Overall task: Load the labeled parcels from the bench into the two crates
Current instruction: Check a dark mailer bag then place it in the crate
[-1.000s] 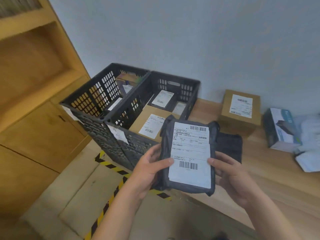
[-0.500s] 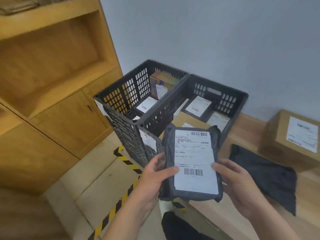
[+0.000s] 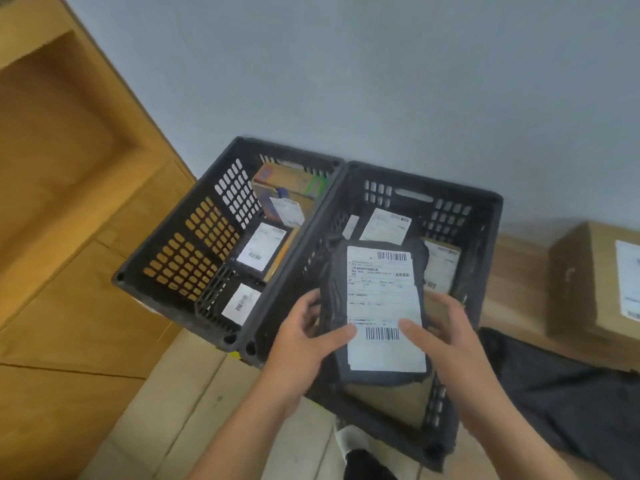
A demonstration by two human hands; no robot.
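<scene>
- parcel (image 3: pixel 381 289): dark soft bag, white barcode label up.
- left hand (image 3: pixel 304 341), right hand (image 3: pixel 440 337) grip its sides.
- now over right crate (image 3: pixel 485 202), earlier short of it.

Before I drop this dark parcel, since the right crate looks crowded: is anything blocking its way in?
Nothing visible blocks it. The left hand and right hand hold the dark parcel above the open right crate. It would land on the brown box lying below it.
</scene>
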